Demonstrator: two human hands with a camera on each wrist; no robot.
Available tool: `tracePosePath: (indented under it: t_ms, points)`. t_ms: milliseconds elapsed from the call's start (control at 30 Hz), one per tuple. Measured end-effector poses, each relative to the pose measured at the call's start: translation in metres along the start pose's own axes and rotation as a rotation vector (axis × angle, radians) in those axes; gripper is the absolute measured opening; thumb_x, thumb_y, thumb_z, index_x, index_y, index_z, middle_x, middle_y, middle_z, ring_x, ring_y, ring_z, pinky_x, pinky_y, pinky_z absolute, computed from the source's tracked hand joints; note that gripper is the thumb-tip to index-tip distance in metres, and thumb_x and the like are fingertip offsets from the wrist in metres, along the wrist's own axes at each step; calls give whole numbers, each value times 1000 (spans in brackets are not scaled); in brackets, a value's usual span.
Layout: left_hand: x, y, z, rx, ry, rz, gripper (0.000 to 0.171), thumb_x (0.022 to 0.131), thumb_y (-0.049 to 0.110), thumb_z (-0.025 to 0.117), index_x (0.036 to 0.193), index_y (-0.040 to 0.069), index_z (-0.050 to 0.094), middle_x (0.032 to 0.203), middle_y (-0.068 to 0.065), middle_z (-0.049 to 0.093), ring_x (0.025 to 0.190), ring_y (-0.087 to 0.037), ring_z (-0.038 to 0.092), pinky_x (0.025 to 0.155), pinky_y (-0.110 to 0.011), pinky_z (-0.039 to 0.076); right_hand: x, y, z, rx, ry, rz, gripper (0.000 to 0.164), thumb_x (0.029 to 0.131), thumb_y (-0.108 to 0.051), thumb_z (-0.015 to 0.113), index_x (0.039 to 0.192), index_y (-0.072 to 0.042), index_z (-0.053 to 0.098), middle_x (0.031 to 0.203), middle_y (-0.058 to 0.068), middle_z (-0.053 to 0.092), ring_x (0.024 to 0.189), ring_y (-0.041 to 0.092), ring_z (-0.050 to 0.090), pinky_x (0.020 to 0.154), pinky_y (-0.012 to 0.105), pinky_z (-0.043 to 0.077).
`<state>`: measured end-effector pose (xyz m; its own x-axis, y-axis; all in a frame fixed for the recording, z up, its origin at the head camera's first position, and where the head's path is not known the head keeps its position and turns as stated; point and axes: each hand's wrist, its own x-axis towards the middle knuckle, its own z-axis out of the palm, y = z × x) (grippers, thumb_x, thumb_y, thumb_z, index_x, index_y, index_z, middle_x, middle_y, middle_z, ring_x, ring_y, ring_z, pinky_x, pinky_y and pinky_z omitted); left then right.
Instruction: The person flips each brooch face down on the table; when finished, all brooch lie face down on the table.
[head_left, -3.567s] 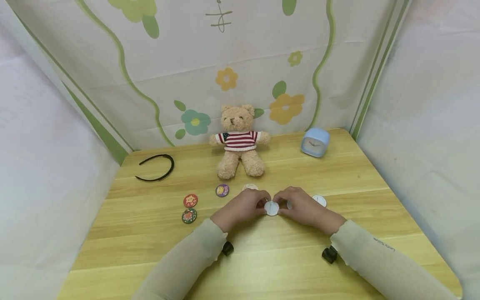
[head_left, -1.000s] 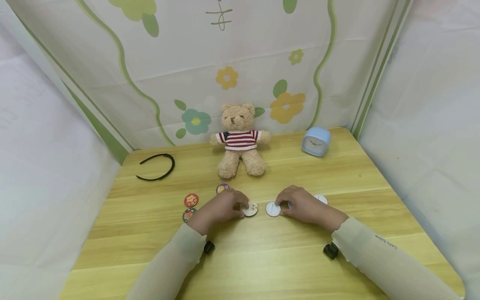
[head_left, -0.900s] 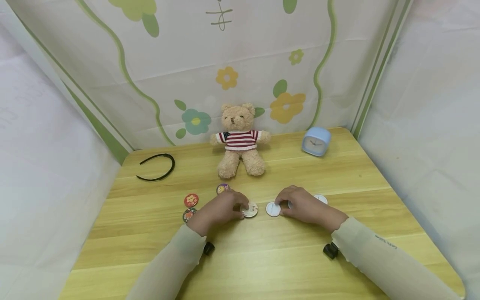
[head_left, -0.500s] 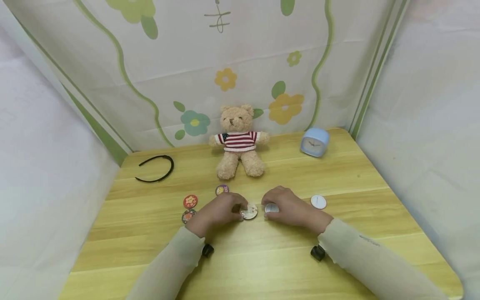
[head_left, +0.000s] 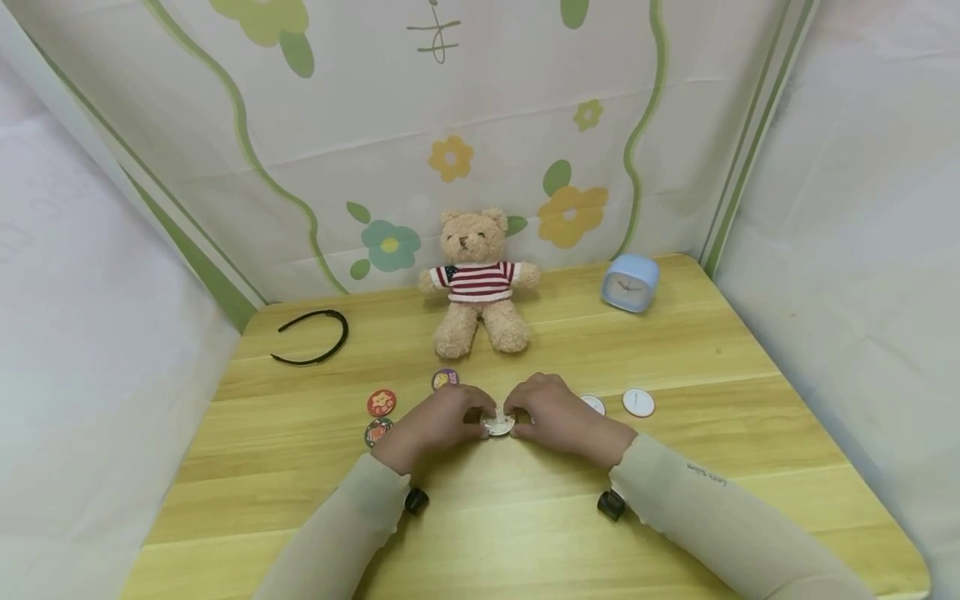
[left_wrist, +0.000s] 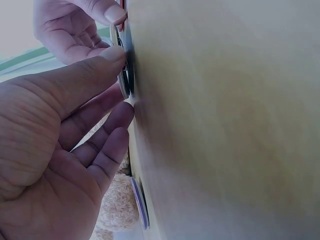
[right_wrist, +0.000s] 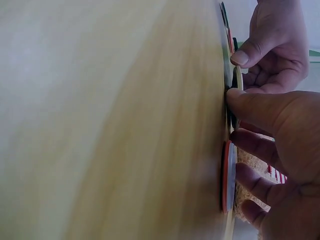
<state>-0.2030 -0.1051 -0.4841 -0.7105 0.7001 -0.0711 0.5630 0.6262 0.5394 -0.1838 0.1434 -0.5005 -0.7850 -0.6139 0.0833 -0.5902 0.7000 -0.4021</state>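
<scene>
A cream-coloured round pin badge point(head_left: 498, 427) is between my two hands near the middle of the table, close to the tabletop. My left hand point(head_left: 435, 421) pinches its left side, the thumb on its edge in the left wrist view. From the other side my right hand point(head_left: 562, 421) pinches it as well, thumb in front and fingers behind. Fingers hide much of the badge point(right_wrist: 239, 77). Beside the right hand lies a white-backed badge point(head_left: 592, 405), partly covered. Another white-backed badge point(head_left: 638, 402) lies face down farther right.
Left of the hands lie a red badge point(head_left: 381, 403), a dark green badge point(head_left: 378, 432) and a purple badge point(head_left: 445, 379), face up. Behind sit a teddy bear point(head_left: 480, 283), a blue alarm clock point(head_left: 630, 283) and a black headband point(head_left: 341, 333). Fabric walls surround the table.
Earlier both hands held a white-backed badge; the left hand then took the cream badge and brought it nearer. Just now my right hand moved left from the white-backed badge to the cream one.
</scene>
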Motion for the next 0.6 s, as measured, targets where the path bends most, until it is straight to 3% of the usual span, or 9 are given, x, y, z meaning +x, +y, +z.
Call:
tracePosePath:
  t_ms: [233,600]
  points:
    - [-5,-3,-5,2,-7,-2,23,106,20,74,128,18,82,129,1,80,122,-15,74,106,-36,59,0,3,-5,6,24,-22,19,104,-30,76,120,-23,83,121,-6,81,118,22,68,110,57,49]
    - [-2,0,-7,57,56,20,23,111,16,66,129,15,80,116,2,83,103,-8,77,91,-29,63,-2,7,-5,66,148,22,11,106,-22,74,114,-20,81,101,-6,80,99,17,73,113,53,51]
